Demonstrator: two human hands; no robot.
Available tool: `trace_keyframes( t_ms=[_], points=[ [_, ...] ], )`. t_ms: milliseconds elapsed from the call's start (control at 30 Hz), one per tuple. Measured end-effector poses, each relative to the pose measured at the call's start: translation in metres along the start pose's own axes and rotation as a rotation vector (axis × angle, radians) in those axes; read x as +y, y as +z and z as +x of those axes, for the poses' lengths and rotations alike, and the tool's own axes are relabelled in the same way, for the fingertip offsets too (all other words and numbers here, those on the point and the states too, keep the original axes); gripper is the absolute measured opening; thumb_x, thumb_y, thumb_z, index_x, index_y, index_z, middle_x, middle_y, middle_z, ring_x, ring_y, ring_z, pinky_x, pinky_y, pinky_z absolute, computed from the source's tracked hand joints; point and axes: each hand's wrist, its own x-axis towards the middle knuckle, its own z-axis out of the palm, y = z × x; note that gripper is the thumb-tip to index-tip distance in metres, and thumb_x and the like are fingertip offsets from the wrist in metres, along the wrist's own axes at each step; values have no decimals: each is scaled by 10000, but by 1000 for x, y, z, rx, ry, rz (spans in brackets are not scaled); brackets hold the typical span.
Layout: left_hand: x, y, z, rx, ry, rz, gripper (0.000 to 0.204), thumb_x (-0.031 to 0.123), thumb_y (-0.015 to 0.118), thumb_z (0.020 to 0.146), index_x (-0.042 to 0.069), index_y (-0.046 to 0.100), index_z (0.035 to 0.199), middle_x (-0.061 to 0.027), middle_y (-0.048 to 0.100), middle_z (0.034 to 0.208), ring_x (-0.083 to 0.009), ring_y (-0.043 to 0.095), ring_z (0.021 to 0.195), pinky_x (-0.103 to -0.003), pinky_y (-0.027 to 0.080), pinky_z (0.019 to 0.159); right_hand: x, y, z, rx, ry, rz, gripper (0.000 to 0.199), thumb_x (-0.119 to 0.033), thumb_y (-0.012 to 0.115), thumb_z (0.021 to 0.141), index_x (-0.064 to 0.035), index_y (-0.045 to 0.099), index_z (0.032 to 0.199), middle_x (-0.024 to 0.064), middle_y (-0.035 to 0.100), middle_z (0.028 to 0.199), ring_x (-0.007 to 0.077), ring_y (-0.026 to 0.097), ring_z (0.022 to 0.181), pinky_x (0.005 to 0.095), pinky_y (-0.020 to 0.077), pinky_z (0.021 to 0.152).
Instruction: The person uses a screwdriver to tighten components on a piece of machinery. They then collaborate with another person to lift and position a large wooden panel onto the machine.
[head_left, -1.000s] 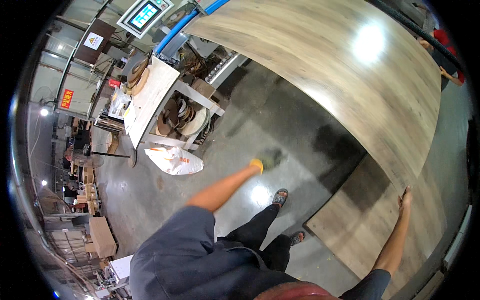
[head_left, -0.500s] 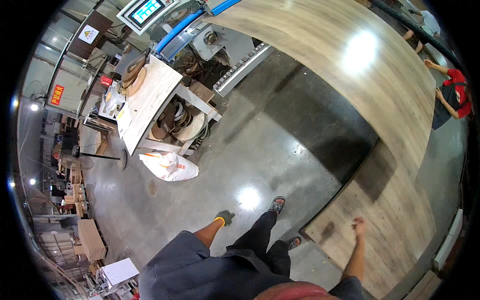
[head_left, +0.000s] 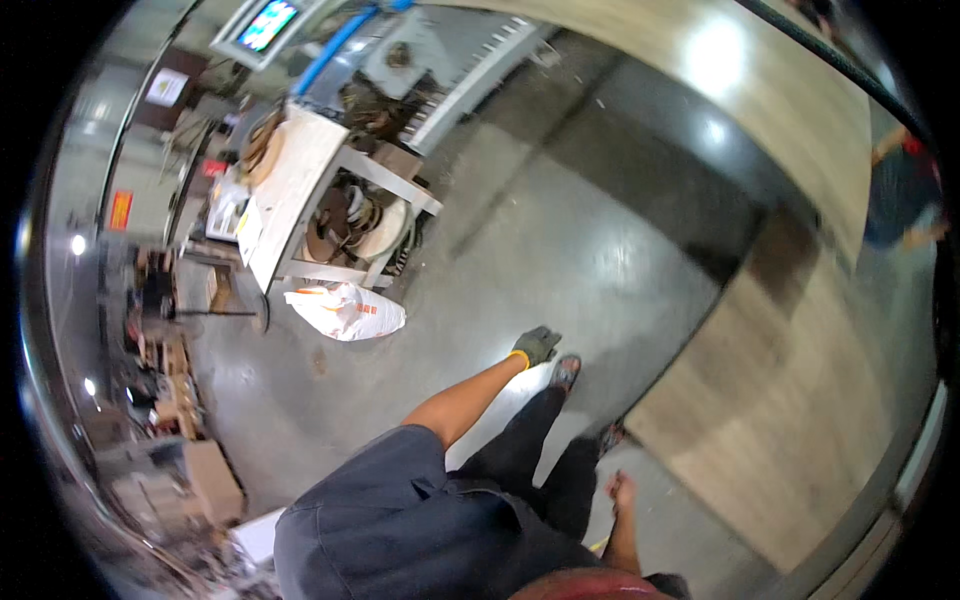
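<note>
My left hand (head_left: pixel 536 345) wears a grey glove with a yellow cuff. It hangs out in front of me over the concrete floor and holds nothing. My right hand (head_left: pixel 621 490) is bare and sits low beside my hip, close to the near corner of a low wood-grain panel (head_left: pixel 790 420). It touches nothing, and blur hides its fingers. My dark trousers and sandalled foot (head_left: pixel 565 372) show between the two hands.
A long wood-grain board (head_left: pixel 790 90) curves across the top right. A white cart (head_left: pixel 300 190) loaded with coils and parts stands at the left, with a white sack (head_left: pixel 345 310) on the floor beside it. Another person (head_left: pixel 900 190) stands at the far right. Boxes (head_left: pixel 205 480) clutter the lower left.
My right hand has come off the low panel's edge and dropped to my side. My left arm has swung back and then forward again, and the view has shifted as I walk.
</note>
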Motion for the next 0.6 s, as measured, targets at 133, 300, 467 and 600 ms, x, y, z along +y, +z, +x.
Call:
trace_keyframes(
  t_ms=[133,300,467,600],
  points=[
    [56,117,-3,-540,-35,23,350,283,608,819,96,600,1114,-150,623,1043,-342,587,963,-417,486,826,18,-24,3,51,-109,170,350,-354,517,944,-58,608,1109,27,622,911,135,568,778,292,470,733],
    [82,327,-13,-130,140,262,492,242,514,922,29,432,1358,-185,581,1201,-370,545,1106,-421,413,975,58,-60,50,248,26,518,447,-399,560,933,-62,537,1226,96,604,1130,223,611,946,335,499,817],
    [192,399,47,-799,-491,-369,569,229,461,926,104,332,1466,-145,311,1520,-288,321,1381,-367,259,1126,129,-122,125,427,140,866,453,-415,560,935,-68,513,1222,89,574,1178,250,596,978,362,488,841],
    [187,473,58,-548,-369,-548,791,495,565,874,-41,335,1408,-242,445,1392,-370,460,1245,-385,306,1081,115,-167,195,386,13,800,552,-410,545,939,-52,446,1348,117,529,1255,254,574,1038,364,480,871]
  ],
)
